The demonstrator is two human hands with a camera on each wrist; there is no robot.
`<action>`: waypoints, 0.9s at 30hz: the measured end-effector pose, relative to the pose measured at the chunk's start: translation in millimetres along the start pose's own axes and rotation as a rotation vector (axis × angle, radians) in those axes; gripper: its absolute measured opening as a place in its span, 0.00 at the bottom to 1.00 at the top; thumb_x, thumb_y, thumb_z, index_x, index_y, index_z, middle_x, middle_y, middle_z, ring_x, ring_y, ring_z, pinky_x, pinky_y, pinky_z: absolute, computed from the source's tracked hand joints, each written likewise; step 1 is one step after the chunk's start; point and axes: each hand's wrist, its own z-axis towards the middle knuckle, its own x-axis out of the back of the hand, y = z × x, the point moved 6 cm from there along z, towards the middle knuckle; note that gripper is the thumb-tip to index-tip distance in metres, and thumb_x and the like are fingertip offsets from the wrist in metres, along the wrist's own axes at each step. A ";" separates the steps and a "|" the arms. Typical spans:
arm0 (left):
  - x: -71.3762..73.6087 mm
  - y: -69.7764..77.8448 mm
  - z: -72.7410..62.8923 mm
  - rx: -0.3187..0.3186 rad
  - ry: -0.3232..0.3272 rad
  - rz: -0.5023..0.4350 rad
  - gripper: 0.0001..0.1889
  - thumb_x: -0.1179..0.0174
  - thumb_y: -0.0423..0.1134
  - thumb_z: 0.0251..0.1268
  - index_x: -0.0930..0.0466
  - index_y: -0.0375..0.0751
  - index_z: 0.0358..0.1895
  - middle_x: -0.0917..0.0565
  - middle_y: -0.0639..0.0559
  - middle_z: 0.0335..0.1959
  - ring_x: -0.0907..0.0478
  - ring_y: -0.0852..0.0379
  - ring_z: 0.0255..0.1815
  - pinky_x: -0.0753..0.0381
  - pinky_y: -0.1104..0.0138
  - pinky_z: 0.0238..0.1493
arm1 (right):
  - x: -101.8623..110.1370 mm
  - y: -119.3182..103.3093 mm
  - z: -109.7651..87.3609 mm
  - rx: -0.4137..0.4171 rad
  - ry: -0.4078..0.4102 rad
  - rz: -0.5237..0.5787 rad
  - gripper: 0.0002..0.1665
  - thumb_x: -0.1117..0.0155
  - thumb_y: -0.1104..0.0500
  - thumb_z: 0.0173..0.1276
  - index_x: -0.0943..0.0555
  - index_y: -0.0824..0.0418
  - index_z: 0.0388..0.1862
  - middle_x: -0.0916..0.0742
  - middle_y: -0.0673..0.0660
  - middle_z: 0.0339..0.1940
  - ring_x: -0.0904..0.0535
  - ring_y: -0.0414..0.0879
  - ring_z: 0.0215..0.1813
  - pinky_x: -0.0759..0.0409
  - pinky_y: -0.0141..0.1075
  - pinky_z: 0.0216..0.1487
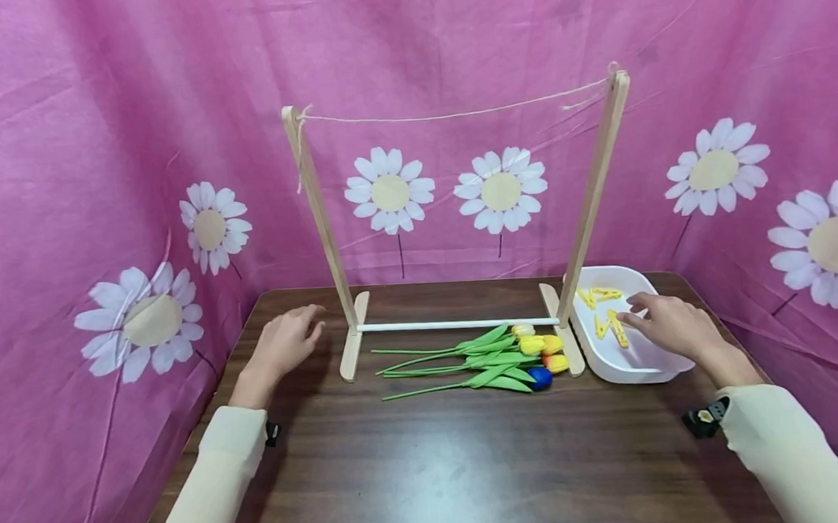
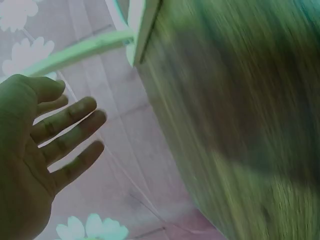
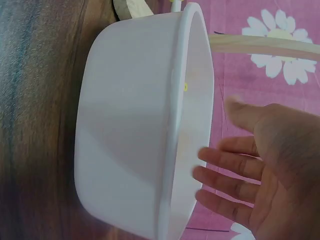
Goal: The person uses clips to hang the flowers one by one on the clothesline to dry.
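My right hand (image 1: 667,326) hovers over a white plastic basin (image 1: 638,375) holding several yellow clothespins (image 1: 617,328). In the right wrist view its fingers (image 3: 230,182) are loosely bent above the basin's rim, with nothing between them. On the left, my left hand (image 1: 284,343) is above the table beside the wooden stand's left foot (image 1: 351,358). Its fingers (image 2: 75,135) are spread and hold nothing in the left wrist view. Between the hands lie several artificial tulips (image 1: 498,360) with yellow, orange, white and blue heads.
A wooden frame stands at the table's back, with a left post (image 1: 324,219), a right post (image 1: 593,197), a white crossbar (image 1: 458,324) and a sagging string (image 1: 440,117) tied across the top. Behind hangs a pink cloth (image 1: 442,23) with daisies. The brown table (image 1: 429,458) extends toward me.
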 end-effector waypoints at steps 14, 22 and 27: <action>-29.3 82.0 -1.4 -0.177 -0.120 -0.061 0.04 0.35 0.35 0.72 0.11 0.46 0.41 0.11 0.56 0.31 0.14 0.54 0.30 0.13 0.52 0.33 | -13.7 -2.7 19.9 0.020 -0.055 0.010 0.10 0.36 0.60 0.71 0.12 0.60 0.45 0.09 0.62 0.43 0.15 0.58 0.39 0.20 0.60 0.33; -57.6 129.9 -16.1 -0.332 -0.272 -0.081 0.03 0.33 0.39 0.72 0.10 0.49 0.41 0.10 0.59 0.35 0.16 0.64 0.32 0.14 0.65 0.35 | -27.9 2.1 26.0 -0.024 -0.147 -0.014 0.18 0.34 0.54 0.71 0.16 0.66 0.52 0.10 0.66 0.46 0.16 0.59 0.41 0.19 0.63 0.36; -72.5 141.6 -25.0 -0.348 -0.363 -0.087 0.05 0.29 0.44 0.71 0.10 0.51 0.43 0.15 0.59 0.36 0.22 0.68 0.30 0.20 0.70 0.32 | -34.8 5.9 24.3 -0.048 -0.164 0.002 0.15 0.33 0.55 0.71 0.18 0.65 0.48 0.12 0.65 0.44 0.20 0.56 0.38 0.21 0.59 0.35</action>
